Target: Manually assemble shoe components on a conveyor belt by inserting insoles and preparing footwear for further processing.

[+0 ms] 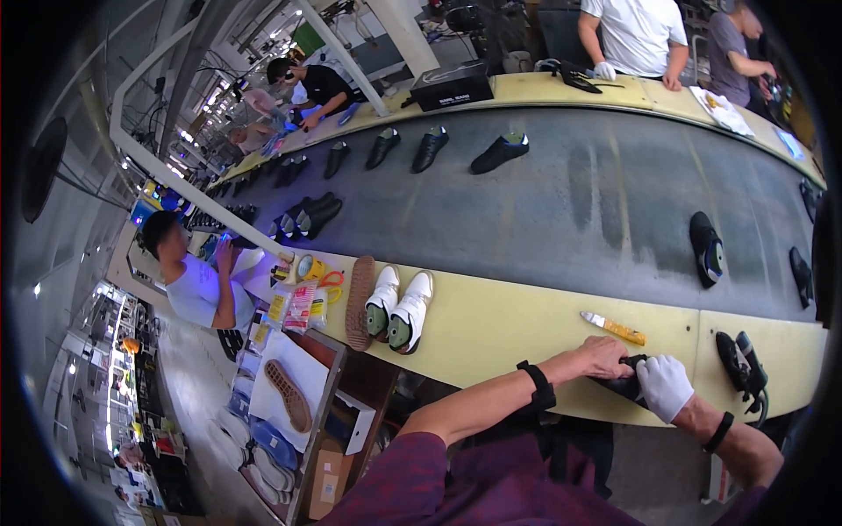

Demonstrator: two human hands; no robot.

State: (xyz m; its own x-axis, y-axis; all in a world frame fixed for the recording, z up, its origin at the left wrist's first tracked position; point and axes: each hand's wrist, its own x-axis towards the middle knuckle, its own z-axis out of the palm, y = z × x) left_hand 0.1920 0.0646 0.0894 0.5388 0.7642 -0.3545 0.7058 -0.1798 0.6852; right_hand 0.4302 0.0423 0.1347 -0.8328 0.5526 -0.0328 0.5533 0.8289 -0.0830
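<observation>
My left hand (603, 357), bare with a black wristband, presses down on a black shoe (624, 384) lying on the near edge of the yellow workbench (491, 329). My right hand (664, 386), in a white glove, grips the same shoe from the right side. A yellow-handled tool (615, 328) lies just beyond my hands. A pair of white shoes (400, 308) stands on the bench to the left, beside a brown sole (359, 302).
A dark conveyor belt (570, 193) carries several black shoes past the bench. A black heat gun (742, 364) lies to the right. Tape, scissors and bottles (307, 273) sit at left. Other workers stand along both sides of the line.
</observation>
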